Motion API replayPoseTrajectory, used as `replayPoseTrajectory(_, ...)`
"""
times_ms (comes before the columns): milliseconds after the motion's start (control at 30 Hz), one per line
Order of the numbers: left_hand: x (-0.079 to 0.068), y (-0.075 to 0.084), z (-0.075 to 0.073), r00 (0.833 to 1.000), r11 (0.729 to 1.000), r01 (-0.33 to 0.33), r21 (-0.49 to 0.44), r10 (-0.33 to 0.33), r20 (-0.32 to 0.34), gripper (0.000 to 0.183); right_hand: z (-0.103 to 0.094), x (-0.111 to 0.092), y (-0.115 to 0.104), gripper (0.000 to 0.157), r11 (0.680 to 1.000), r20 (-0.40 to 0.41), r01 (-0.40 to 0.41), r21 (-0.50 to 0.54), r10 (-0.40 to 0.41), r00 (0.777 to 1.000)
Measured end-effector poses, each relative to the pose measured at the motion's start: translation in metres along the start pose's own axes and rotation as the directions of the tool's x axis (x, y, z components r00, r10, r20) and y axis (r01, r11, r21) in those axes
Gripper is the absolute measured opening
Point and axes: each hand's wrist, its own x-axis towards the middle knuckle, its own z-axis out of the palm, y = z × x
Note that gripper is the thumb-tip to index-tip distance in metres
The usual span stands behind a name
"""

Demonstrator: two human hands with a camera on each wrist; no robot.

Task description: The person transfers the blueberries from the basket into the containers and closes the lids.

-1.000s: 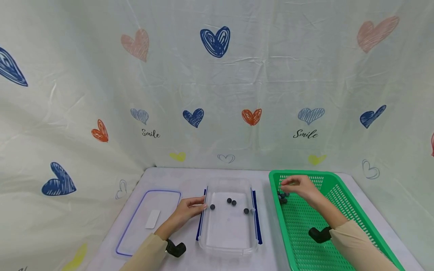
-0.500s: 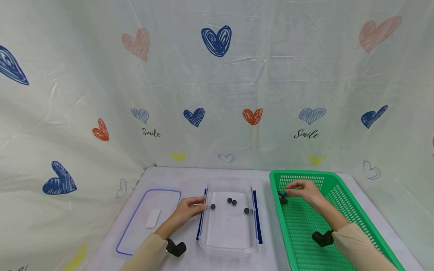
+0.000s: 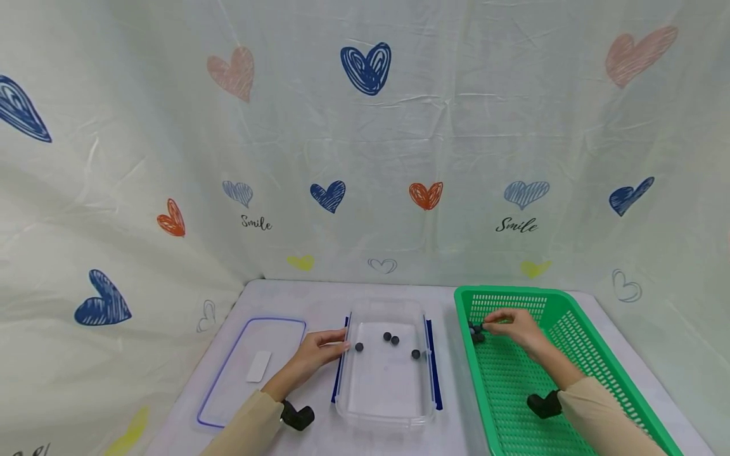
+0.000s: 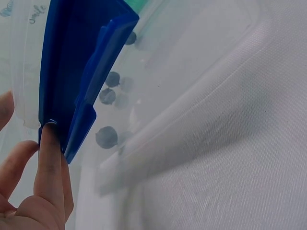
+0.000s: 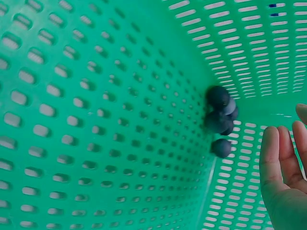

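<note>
Head view: right hand (image 3: pixel 516 329) in the far left part of the green basket (image 3: pixel 507 380), beside a small cluster of dark balls (image 5: pixel 218 122) against the corner walls. Right wrist view: its fingers extended and slightly bent, no ball seen between them. Whether a fingertip touches the cluster: cannot tell; the head view overlaps them. At least five balls there, some partly hidden.

Left hand (image 3: pixel 315 354) at the left side of the clear box (image 3: pixel 384 394). Left wrist view: fingers nearly straight, somewhat spread, one fingertip against the blue latch flap (image 4: pixel 67 57). Box holds four loose dark balls (image 3: pixel 387 336): two side by side towards the middle, one near each long side. Blue-edged lid (image 3: pixel 268 335) flat on the bench (image 3: pixel 319 437) left of the box, partly behind the left forearm; white rectangle (image 3: pixel 259 367) on it.

Risks, judged: a nudge to the cluster would probably set balls rolling across the basket floor, since only the corner seems to confine them. Too hard a pinch could make a round ball squirt away. Sideways pressure on the latch flap could slide the box and roll its contents.
</note>
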Motion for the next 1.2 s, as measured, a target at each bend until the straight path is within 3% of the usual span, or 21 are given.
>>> replayPoseTrajectory(233,0.000,-0.001,0.000,1.000,1.000,0.003,0.014,-0.003,-0.006,0.063,0.003,0.001,0.009,0.027,0.999,-0.026,-0.021,-0.038,0.020,0.999)
replayPoseTrajectory(1200,-0.002,0.001,0.002,1.000,1.000,0.009,0.029,-0.008,-0.023,0.062,0.012,0.006,0.033,0.023,0.986,-0.055,0.015,-0.165,-0.024,0.998)
